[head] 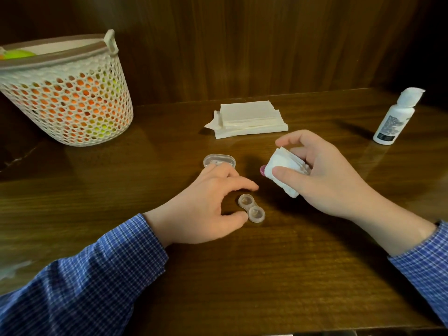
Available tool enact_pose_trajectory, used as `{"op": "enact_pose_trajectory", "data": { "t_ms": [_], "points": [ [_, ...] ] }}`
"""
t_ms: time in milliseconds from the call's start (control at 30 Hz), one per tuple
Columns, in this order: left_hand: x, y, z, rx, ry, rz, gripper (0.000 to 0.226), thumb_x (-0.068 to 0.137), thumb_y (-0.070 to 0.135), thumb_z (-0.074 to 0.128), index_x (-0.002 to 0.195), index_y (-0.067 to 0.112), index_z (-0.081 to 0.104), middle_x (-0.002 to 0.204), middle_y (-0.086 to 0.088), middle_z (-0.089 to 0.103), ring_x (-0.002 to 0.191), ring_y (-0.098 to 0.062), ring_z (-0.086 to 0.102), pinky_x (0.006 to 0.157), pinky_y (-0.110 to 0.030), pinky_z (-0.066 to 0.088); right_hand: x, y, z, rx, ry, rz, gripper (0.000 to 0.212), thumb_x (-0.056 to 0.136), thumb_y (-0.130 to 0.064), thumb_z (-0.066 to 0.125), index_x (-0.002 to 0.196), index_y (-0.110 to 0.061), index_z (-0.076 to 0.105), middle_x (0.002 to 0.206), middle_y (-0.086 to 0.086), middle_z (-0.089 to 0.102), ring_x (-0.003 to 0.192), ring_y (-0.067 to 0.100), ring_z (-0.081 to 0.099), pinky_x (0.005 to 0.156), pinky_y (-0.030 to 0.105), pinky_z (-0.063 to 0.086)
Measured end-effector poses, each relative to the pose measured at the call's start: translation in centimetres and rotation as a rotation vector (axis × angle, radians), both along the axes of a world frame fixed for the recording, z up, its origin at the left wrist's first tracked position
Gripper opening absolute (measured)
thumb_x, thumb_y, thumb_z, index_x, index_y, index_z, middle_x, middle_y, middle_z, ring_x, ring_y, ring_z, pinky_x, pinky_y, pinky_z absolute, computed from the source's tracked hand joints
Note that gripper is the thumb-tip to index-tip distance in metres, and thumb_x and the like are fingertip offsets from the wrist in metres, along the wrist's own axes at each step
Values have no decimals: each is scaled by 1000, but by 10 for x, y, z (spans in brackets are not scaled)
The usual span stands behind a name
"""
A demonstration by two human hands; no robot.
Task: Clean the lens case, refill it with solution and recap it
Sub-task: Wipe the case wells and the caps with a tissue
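A clear two-well lens case [251,208] lies uncapped on the wooden table [291,275]. My left hand [206,209] rests beside it, thumb touching its lower well, fingers arched over the upper well. My right hand [322,175] hovers to the right, gripping a folded white tissue [283,166] wrapped around a pink cap [262,170], of which only an edge shows. A white solution bottle [394,117] with its flip top open stands at the far right.
A stack of white tissues [249,118] lies at the back centre. A clear oval lid or tray [219,160] sits just behind my left hand. A white perforated basket [68,93] with colourful contents stands at the back left. A wooden wall rises behind.
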State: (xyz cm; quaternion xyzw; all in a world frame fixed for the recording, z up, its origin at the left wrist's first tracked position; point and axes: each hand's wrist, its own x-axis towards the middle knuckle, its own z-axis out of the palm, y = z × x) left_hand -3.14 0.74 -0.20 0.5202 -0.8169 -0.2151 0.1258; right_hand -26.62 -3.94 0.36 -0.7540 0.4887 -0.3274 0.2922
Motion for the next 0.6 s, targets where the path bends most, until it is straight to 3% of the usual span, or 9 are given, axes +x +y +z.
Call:
{"op": "enact_pose_trajectory", "data": {
  "t_ms": [133, 233, 367, 467, 600],
  "points": [
    [0, -1, -1, -44, 5, -20, 30, 91, 50, 65, 120, 43, 67, 116, 25, 51, 119, 0, 41, 99, -22, 39, 1, 3, 3, 10, 15, 16, 47, 87, -34, 77, 125, -45, 50, 113, -24, 57, 103, -2, 58, 76, 15, 50],
    [0, 0, 1, -73, 95, -32, 22, 90, 43, 68, 110, 37, 72, 106, 21, 63, 109, -3, 54, 91, -23, 48, 0, 6, 7, -25, 19, 59, 34, 84, -36, 77, 113, -44, 61, 112, -26, 62, 109, -2, 59, 79, 16, 49],
    [4, -2, 6, 46, 429, 69, 17, 89, 21, 75, 105, 26, 76, 93, 5, 73, 82, -12, 69, 72, -27, 59, -2, 11, 10, -81, -60, 193, 13, 82, -42, 72, 94, -36, 75, 92, -17, 71, 93, 6, 64, 76, 26, 49],
    [4, -5, 9, 209, 687, 160, 21, 89, 4, 75, 104, 18, 76, 88, -3, 79, 77, -14, 73, 67, -22, 58, -1, 14, 8, -128, -156, 310, 16, 85, -35, 73, 97, -27, 79, 93, -12, 73, 92, 17, 68, 76, 32, 55],
    [2, -5, 8, 409, 944, 217, 18, 94, 0, 68, 108, 9, 74, 85, -8, 74, 71, -12, 64, 58, -19, 52, 1, 14, 2, -190, -193, 373, 17, 85, -31, 73, 99, -23, 80, 97, -10, 72, 94, 22, 68, 78, 30, 57]
  ]
}}
